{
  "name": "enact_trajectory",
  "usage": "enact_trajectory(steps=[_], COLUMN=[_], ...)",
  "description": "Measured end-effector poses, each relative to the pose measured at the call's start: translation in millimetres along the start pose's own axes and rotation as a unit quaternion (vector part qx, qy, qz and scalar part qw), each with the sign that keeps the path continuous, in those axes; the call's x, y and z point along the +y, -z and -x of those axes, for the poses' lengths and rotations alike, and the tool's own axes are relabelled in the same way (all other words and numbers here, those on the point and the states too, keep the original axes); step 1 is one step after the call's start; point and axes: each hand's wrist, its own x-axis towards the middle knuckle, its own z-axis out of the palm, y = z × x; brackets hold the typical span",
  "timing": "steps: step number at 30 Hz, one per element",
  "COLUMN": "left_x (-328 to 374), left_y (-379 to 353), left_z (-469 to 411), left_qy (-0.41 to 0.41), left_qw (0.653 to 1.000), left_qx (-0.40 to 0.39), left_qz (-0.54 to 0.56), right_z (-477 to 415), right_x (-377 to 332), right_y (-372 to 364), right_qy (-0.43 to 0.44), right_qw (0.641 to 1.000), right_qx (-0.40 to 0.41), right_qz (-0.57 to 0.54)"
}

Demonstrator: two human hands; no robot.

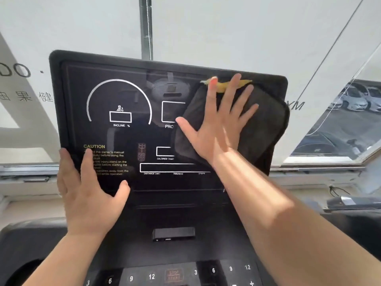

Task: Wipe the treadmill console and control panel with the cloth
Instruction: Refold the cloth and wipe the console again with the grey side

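Note:
The black treadmill console (pixel 123 89) fills the middle of the view, with white display outlines and a yellow CAUTION label. A dark grey cloth (pixel 266 122) with a yellow edge at its top lies flat against the console's right side. My right hand (pixel 218 124) presses on the cloth with fingers spread. My left hand (pixel 86 186) rests flat on the console's lower left corner, its fingers wrapping the left edge. Below, the control panel (pixel 175 275) shows numbered keys and a red stop/start button.
A small black slot block (pixel 174 234) sits between console and control panel. Behind the console is a white wall banner and a vertical metal post (pixel 146 27). A window at the right shows parked cars (pixel 358 100). Dark handrail padding (pixel 31 240) flanks the lower left.

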Motion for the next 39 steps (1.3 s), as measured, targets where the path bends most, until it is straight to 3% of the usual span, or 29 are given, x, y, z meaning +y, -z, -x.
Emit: enact_trajectory(steps=[3, 5, 7, 9, 12, 15, 19, 24, 28, 31, 39], left_x=[-0.1, -3.5, -8.0, -14.1, -20.0, -18.5, -23.5, -35.1, -49.6, -60.0, -72.7], left_y=[2.5, 5.6, 8.9, 11.8, 15.0, 17.2, 22.4, 29.1, 36.7, 42.9, 48.3], left_z=[-1.4, -3.6, -6.1, -8.4, -10.3, -9.3, -8.1, -12.7, -17.7, -22.3, -31.2], left_qy=[0.007, 0.006, 0.0, -0.007, -0.022, -0.018, -0.036, -0.071, -0.089, -0.101, -0.091], left_qw=[1.0, 1.0, 1.0, 1.0, 1.0, 0.999, 0.995, 0.987, 0.984, 0.977, 0.941], left_qx=[0.005, 0.009, 0.005, 0.0, 0.002, 0.002, 0.0, -0.009, -0.037, -0.054, -0.08], left_qz=[0.002, -0.002, -0.004, -0.002, 0.008, 0.031, 0.097, 0.141, 0.15, 0.18, 0.315], right_z=[49.9, 65.6, 57.4, 29.1, -19.7, -44.1, -25.7, 33.2, 26.3, -1.9, -25.5], right_x=[5.9, 36.9, 70.4, 86.8, 68.4, 19.1, -46.1, -34.4, 3.9, -8.0, -116.4], right_y=[-16.6, -22.5, -17.9, -6.5, 10.9, 17.0, 10.8, -8.3, -3.6, 4.9, 8.3], right_qy=[0.147, 0.194, 0.126, -0.013, -0.136, -0.129, -0.026, 0.09, -0.084, -0.192, -0.153], right_qw=[0.988, 0.979, 0.99, 0.998, 0.99, 0.991, 0.999, 0.993, 0.995, 0.98, 0.985], right_qx=[-0.042, -0.055, -0.059, -0.054, -0.025, 0.0, 0.004, -0.022, -0.052, -0.045, 0.004], right_qz=[-0.008, -0.029, -0.03, -0.004, -0.024, -0.039, -0.041, -0.068, -0.022, -0.037, -0.075])
